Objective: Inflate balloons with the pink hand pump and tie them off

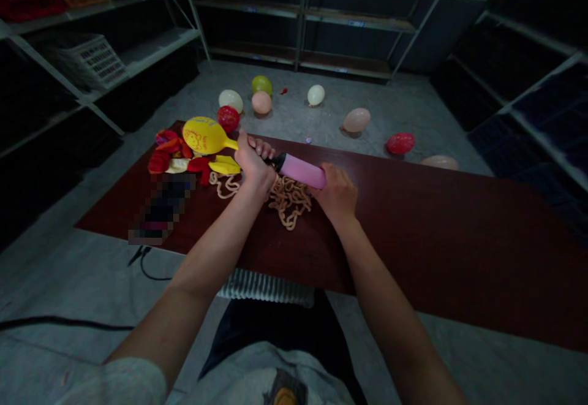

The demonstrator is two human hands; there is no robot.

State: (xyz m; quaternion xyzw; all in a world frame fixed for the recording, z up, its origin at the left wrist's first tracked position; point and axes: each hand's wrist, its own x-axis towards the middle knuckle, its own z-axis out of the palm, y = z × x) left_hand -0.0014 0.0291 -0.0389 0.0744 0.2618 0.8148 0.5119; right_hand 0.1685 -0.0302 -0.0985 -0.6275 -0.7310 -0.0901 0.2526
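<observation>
Yellow balloon (202, 135), likely light and easily burst, juts out above our table (436, 227); our left hand (254, 163) closes around its neck, seemingly the safest hold, while our right hand (339, 195) clasps the pink pump (303, 171).

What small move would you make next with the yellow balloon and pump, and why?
I'd probably give the pink pump one gentle stroke with the right hand: it grips the far end, the left hand holds the yellow balloon by its neck near the dark end, and the body is swollen while the neck looks slim.
</observation>
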